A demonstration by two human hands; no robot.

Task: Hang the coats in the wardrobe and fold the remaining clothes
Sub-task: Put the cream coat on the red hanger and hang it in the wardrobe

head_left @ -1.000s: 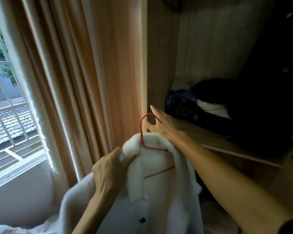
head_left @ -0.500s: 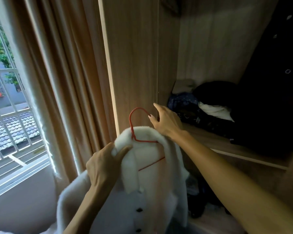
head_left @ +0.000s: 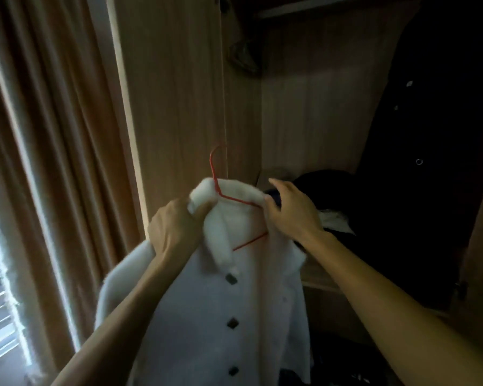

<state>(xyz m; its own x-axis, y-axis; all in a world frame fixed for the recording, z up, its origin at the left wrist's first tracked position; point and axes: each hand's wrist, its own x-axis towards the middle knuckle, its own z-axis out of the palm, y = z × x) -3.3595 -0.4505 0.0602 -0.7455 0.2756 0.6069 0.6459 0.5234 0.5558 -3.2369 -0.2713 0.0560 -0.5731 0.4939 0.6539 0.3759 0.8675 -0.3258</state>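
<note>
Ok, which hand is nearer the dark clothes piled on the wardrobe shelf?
Right. The right hand holds one end of the white coat collar, just in front of the dark clothes. The left hand grips the other end, on the curtain side.

one white fluffy coat in the near middle, with three dark square buttons showing down its front. one thin red wire hanger inside its collar. two bare hands, the left hand and the right hand, one at each end of the collar. one dark hanging garment at the far right. one beige pleated curtain at the left. one wooden wardrobe with one wooden shelf; the heaped dark clothes on it are too murky to count.
</note>
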